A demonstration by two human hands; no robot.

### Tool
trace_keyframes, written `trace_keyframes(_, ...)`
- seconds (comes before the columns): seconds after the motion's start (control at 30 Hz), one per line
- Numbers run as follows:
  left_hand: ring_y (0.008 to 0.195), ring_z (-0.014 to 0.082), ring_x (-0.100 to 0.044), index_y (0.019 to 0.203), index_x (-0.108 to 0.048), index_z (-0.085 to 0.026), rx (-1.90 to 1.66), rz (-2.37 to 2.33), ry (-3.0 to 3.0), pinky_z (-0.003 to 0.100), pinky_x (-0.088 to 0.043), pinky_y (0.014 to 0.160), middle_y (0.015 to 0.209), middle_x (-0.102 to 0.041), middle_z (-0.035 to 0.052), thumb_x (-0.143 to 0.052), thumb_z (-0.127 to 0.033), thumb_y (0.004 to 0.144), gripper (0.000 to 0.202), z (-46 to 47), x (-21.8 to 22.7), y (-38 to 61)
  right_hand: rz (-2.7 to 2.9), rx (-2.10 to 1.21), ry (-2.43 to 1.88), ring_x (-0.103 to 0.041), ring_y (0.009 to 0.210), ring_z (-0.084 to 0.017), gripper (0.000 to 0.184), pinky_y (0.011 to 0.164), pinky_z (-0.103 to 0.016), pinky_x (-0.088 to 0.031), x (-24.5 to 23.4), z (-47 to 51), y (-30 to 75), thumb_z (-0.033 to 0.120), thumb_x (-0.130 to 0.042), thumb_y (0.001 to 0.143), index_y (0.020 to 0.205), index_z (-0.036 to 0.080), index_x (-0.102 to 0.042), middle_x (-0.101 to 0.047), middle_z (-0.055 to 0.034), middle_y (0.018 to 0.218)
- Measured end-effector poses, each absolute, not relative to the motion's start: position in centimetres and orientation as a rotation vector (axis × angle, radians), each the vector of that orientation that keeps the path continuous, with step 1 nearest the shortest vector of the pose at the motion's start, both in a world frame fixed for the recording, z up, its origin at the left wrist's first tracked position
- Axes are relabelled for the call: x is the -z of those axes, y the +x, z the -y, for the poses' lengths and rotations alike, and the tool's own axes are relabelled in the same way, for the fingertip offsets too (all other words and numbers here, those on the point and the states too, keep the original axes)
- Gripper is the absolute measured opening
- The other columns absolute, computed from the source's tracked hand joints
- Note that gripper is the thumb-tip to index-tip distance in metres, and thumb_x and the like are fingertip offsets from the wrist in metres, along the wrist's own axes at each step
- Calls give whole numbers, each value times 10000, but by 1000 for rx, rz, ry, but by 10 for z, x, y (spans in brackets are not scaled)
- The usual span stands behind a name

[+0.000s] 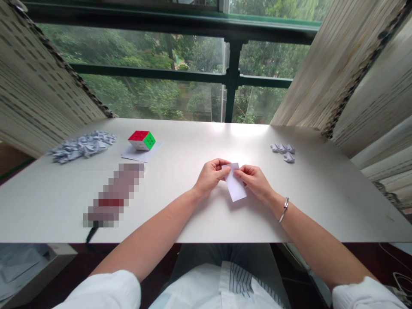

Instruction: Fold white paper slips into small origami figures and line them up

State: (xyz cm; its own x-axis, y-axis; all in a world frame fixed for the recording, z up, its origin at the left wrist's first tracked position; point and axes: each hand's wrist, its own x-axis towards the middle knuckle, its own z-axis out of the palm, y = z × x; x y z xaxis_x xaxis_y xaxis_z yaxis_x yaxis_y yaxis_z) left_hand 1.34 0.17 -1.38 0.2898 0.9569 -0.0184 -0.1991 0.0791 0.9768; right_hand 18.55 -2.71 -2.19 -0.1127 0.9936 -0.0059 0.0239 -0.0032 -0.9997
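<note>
A white rectangular paper strip [235,185] hangs down between my hands, its top edge pinched. My left hand [210,176] grips the strip's upper left side between thumb and fingers. My right hand [254,182] holds the opposite side, its fingertips against the paper. A metal bangle [283,210] circles my right wrist. Several small folded paper pieces [283,151] lie to the right of my hands, and a larger heap of folded paper pieces [83,146] lies far to the left.
A speed cube [141,140] with red and green faces sits on a white paper sheet [138,154]. A pixelated, unreadable object [114,193] with a dark cord lies on the white table [180,137]. Behind the table is a green-framed window [233,77], with rolled blinds at both sides.
</note>
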Motion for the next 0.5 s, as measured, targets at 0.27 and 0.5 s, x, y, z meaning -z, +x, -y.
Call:
trace_keyframes(0.27,696,134,-612,790,-730,-151,-963,-809,1184,268,-484,697,779,-698,38,-818,-335,685,229,1,16,13,1482,-1250,-1179,-387,480,-81,401,460,-236,-266,25,28,185,546,-705,767,674,184,-560,-481,60,536)
trace_keyframes(0.5,636,126,-580,741,-715,-159,-1006,-844,1175,255,-457,624,719,-670,20,-794,-340,698,202,4,14,15,1465,-1292,-1182,-436,486,-84,402,457,-225,-320,19,30,182,554,-710,758,684,176,-593,-518,46,553)
